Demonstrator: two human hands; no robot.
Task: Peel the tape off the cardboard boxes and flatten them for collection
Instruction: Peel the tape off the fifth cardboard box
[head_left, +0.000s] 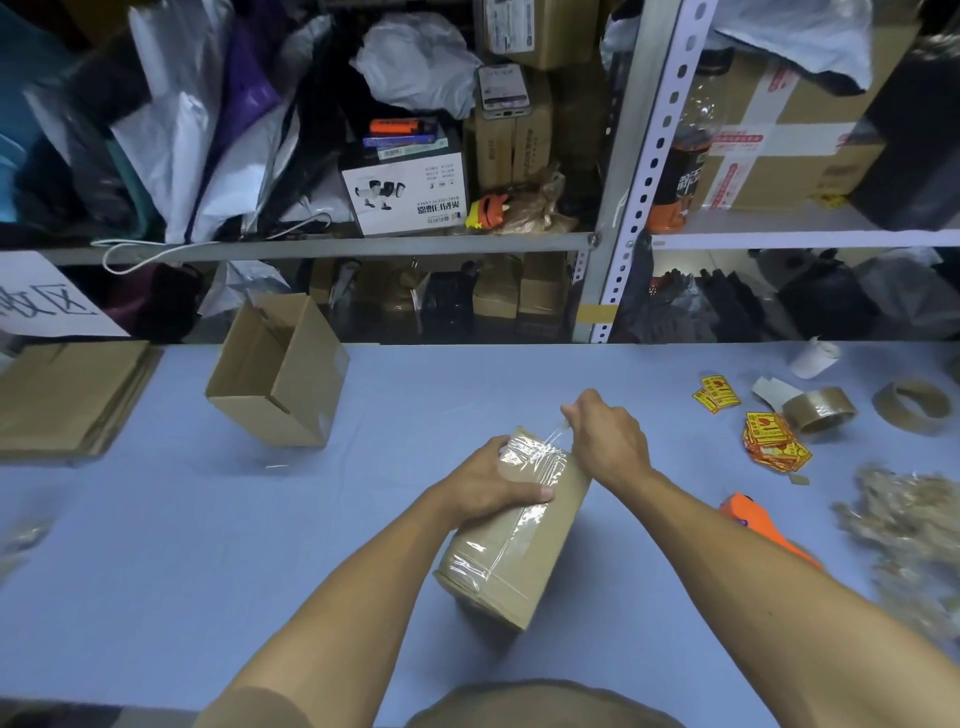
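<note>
A sealed brown cardboard box (524, 545) wrapped in clear tape stands on the blue table (260, 545) in front of me. My left hand (491, 480) grips its upper left side, thumb across the taped face. My right hand (608, 439) pinches a strip of clear tape (545, 441) lifted off the box's far top edge. An open, empty cardboard box (280, 374) lies tipped on its side at the left rear of the table. A stack of flattened cardboard (67, 397) rests at the far left.
Two rolls of brown tape (821, 408) and yellow-red stickers (774, 441) lie at the right, with a heap of crumpled tape (914, 525) and an orange tool (763, 530) near my right forearm. Crowded metal shelves (332, 244) stand behind the table.
</note>
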